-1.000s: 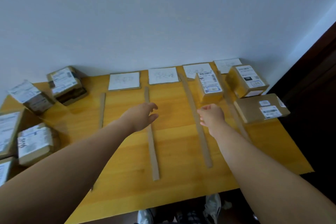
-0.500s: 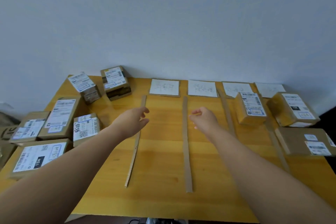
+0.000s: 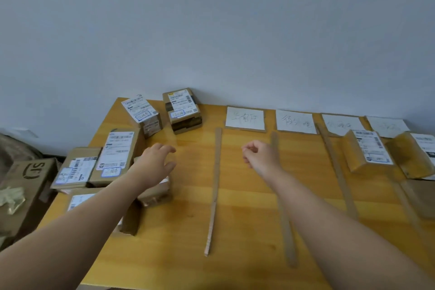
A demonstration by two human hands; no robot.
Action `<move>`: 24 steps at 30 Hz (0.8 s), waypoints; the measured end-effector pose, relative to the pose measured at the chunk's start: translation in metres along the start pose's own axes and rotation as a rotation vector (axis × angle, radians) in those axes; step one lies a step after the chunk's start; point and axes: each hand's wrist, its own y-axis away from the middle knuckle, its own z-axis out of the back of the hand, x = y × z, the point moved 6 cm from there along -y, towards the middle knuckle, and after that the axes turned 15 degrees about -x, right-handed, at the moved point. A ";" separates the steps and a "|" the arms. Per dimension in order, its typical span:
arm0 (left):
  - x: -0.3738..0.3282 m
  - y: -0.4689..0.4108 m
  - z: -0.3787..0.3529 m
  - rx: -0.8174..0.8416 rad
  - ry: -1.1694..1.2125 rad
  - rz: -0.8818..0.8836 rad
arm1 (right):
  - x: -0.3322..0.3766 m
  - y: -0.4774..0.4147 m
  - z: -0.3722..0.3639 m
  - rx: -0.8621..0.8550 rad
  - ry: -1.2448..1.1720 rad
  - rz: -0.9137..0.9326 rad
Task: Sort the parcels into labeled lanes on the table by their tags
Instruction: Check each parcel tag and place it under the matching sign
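Several brown cardboard parcels with white tags lie in a cluster on the left of the yellow table (image 3: 247,231). My left hand (image 3: 156,163) hovers with fingers spread above a small parcel (image 3: 155,192), which my arm partly hides. My right hand (image 3: 260,155) hangs loosely curled over the middle of the table, holding nothing. White lane cards (image 3: 244,117) line the back edge, and cardboard strips (image 3: 215,186) divide the lanes. A tagged parcel (image 3: 367,149) sits in the third lane, with another parcel (image 3: 416,153) in the fourth.
A flat parcel (image 3: 117,154) and a second one (image 3: 75,168) lie at the left edge. Two parcels (image 3: 143,113) (image 3: 183,109) stand at the back left by the wall. A large carton (image 3: 26,186) stands beside the table on the left.
The view has swung left. My left hand has moved left over the small parcel in the cluster. My right hand has followed leftward, still loosely curled.
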 end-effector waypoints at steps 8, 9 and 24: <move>0.089 -0.018 0.004 0.047 -0.002 -0.006 | 0.021 0.031 -0.098 0.055 0.053 -0.007; 0.096 -0.018 0.002 0.060 -0.009 -0.005 | 0.022 0.036 -0.107 0.070 0.071 0.002; 0.107 -0.003 -0.012 0.193 0.066 -0.044 | 0.042 0.086 -0.216 0.297 0.475 0.114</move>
